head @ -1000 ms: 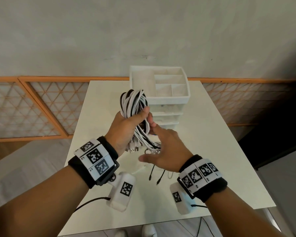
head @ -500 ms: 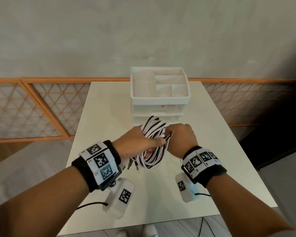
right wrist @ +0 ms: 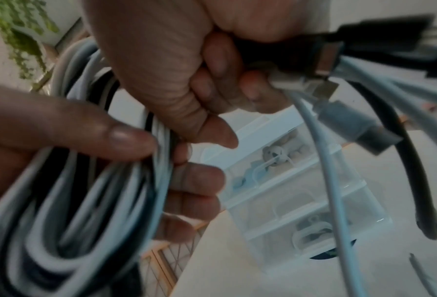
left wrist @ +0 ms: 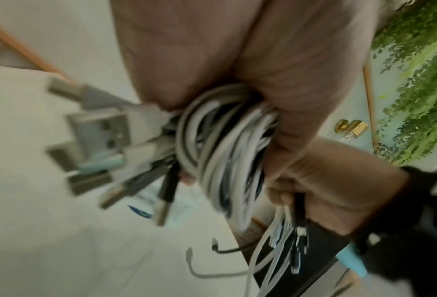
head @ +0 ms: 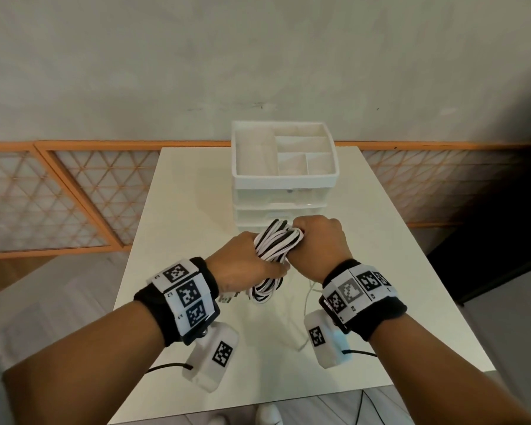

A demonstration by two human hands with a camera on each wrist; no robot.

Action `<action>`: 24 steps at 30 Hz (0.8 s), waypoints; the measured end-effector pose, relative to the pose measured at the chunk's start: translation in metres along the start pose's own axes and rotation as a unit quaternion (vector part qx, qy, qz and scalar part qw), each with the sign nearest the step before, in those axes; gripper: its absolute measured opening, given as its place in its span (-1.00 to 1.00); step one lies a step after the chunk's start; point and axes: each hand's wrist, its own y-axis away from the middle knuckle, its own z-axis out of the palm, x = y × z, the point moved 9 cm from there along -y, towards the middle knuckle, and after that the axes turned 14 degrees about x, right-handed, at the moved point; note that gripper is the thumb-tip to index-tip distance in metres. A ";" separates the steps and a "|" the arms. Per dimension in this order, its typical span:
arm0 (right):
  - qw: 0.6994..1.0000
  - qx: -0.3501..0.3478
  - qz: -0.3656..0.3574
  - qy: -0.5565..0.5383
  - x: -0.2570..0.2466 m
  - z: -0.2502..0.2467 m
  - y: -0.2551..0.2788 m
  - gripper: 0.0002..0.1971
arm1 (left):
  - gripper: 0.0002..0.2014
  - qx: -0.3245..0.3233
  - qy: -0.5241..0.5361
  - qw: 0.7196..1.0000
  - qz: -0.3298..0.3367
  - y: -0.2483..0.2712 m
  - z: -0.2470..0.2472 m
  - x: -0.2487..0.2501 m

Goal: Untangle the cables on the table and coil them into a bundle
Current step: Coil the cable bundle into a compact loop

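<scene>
A coil of white and black cables (head: 277, 243) hangs above the white table (head: 196, 185), just in front of the drawer unit. My left hand (head: 265, 266) grips the coil round its middle, thumb across the strands (right wrist: 126, 138). The coil's lower loop (head: 264, 291) and several USB plugs (left wrist: 93, 140) stick out below that hand. My right hand (head: 301, 234) is fisted at the coil's top right, its fingers (right wrist: 212, 72) curled round loose cable ends and plugs (right wrist: 324, 60). The wrist views are blurred.
A white drawer organiser (head: 284, 179) with an open compartment tray on top stands at the table's back, close behind my hands. A thin white cable (head: 306, 305) trails on the table under my right wrist. An orange lattice rail (head: 74, 194) runs along the wall.
The coil came down from chest height to just above the table. My right hand, open under the dangling ends a second ago, now grips them at the coil's top.
</scene>
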 end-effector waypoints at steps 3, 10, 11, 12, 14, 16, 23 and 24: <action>0.995 0.025 0.008 -0.095 0.000 -0.011 -0.002 -0.66 | -0.94 0.041 0.072 0.996 0.019 0.000 -0.008 0.002; 0.935 -0.022 0.039 -0.351 0.021 -0.009 0.011 -0.85 | -0.87 0.181 0.245 0.950 -0.075 -0.010 -0.045 -0.025; 0.928 -0.003 0.043 -0.371 0.019 -0.007 0.013 -0.86 | -0.88 0.180 0.250 0.948 -0.079 -0.009 -0.042 -0.024; 0.921 0.022 0.051 -0.385 0.016 -0.005 0.015 -0.87 | -0.83 0.176 0.247 0.950 -0.076 -0.008 -0.037 -0.022; 0.918 0.083 0.046 -0.384 0.007 -0.004 0.021 -0.88 | -0.72 0.156 0.237 0.957 -0.068 -0.006 -0.028 -0.016; 0.924 0.141 0.000 -0.356 -0.009 -0.007 0.032 -0.87 | -0.65 0.117 0.256 0.958 -0.059 -0.002 -0.015 -0.007; 0.933 0.137 -0.088 -0.320 -0.034 0.010 0.054 -0.71 | -0.62 0.178 0.339 0.921 -0.079 -0.003 -0.022 -0.012; 0.938 0.128 -0.083 -0.311 -0.031 0.012 0.053 -0.67 | -0.64 0.183 0.346 0.917 -0.079 -0.004 -0.024 -0.012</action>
